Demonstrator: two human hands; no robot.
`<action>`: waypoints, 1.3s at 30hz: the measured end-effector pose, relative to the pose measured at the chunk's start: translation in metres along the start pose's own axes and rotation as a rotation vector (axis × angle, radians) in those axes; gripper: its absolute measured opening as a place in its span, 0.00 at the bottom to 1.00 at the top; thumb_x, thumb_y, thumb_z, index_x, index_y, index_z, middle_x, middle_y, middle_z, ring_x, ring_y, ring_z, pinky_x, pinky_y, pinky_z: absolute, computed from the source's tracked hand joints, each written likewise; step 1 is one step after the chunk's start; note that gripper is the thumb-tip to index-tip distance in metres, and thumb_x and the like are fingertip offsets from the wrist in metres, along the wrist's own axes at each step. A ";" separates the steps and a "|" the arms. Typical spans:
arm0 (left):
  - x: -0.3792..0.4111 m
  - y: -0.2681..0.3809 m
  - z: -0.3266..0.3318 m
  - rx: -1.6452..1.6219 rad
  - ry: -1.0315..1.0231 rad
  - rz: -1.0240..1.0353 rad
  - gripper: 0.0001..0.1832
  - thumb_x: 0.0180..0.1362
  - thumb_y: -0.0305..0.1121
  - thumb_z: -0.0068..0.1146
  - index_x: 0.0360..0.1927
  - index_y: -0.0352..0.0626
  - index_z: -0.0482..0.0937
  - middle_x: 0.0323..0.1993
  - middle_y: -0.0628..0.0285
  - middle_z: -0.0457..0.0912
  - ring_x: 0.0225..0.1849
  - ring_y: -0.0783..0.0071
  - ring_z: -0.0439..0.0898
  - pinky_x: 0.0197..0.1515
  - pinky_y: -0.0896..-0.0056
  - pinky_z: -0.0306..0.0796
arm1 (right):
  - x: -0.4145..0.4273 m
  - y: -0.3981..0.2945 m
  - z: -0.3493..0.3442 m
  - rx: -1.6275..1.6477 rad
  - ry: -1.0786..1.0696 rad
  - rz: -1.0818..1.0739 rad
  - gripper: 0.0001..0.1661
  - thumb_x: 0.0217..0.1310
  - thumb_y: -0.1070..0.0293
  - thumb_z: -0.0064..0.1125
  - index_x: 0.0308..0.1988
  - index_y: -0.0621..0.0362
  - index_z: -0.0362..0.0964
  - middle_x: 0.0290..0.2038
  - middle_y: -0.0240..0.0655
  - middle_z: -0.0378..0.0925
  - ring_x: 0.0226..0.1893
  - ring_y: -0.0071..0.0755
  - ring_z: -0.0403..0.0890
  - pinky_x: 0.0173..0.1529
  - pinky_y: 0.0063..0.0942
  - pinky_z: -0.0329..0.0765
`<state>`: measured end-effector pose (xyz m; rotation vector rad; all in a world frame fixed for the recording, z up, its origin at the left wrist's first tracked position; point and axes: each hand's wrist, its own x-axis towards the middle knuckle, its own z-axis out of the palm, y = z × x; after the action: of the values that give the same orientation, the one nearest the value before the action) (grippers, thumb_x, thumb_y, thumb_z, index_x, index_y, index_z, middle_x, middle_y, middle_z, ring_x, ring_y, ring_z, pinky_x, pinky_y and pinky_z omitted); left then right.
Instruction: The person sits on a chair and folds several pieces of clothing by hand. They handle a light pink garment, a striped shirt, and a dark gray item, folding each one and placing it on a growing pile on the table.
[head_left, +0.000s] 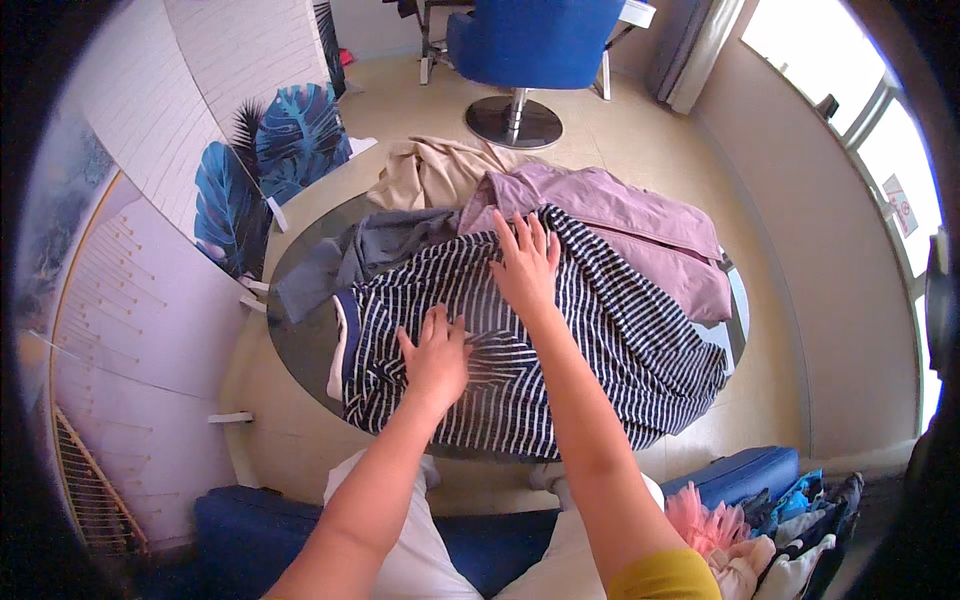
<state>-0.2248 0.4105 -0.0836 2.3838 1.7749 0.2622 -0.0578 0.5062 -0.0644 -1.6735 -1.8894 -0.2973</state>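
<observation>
A navy-and-white striped garment (615, 360) lies spread over a round dark glass table (300, 360), its navy-and-white band at the left. My left hand (437, 358) rests on the stripes left of the middle, fingers apart, beside a bunched fold. Farther up, near the garment's far edge, my right hand (526, 266) lies with its fingers spread on the cloth. Neither hand is seen to grip the fabric. Behind the striped garment are a mauve garment (637, 217), a beige cloth (435, 172) and a grey-blue garment (397, 240), partly overlapped.
A blue swivel chair (536, 45) stands beyond the table. Panels with blue leaf pictures (300, 142) stand at the left. A blue seat (247, 525) is below me, with a pile of clothes (795, 532) at its right. A wall with windows (817, 60) runs along the right.
</observation>
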 end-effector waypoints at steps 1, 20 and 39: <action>0.003 0.002 -0.002 -0.030 -0.008 -0.009 0.24 0.61 0.38 0.52 0.60 0.42 0.71 0.68 0.51 0.60 0.71 0.60 0.55 0.63 0.27 0.48 | 0.007 0.000 0.002 -0.013 -0.005 0.006 0.33 0.49 0.69 0.61 0.58 0.48 0.68 0.53 0.39 0.73 0.61 0.45 0.66 0.63 0.53 0.55; 0.007 -0.026 -0.004 -1.562 0.459 -0.671 0.21 0.50 0.17 0.51 0.50 0.31 0.65 0.40 0.60 0.74 0.41 0.73 0.74 0.46 0.71 0.68 | -0.118 -0.057 -0.104 0.283 0.026 0.006 0.09 0.48 0.73 0.62 0.35 0.59 0.75 0.33 0.40 0.75 0.36 0.45 0.75 0.39 0.37 0.73; -0.013 -0.010 -0.013 -1.478 -0.218 -0.530 0.18 0.67 0.29 0.39 0.59 0.38 0.65 0.48 0.46 0.75 0.41 0.55 0.82 0.41 0.62 0.79 | -0.054 -0.024 -0.151 0.616 0.358 0.426 0.09 0.61 0.77 0.57 0.42 0.63 0.70 0.27 0.35 0.73 0.27 0.21 0.71 0.34 0.20 0.71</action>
<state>-0.2410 0.4008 -0.0741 0.8452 1.2208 0.8101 -0.0366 0.3767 0.0309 -1.4216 -1.1610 0.1433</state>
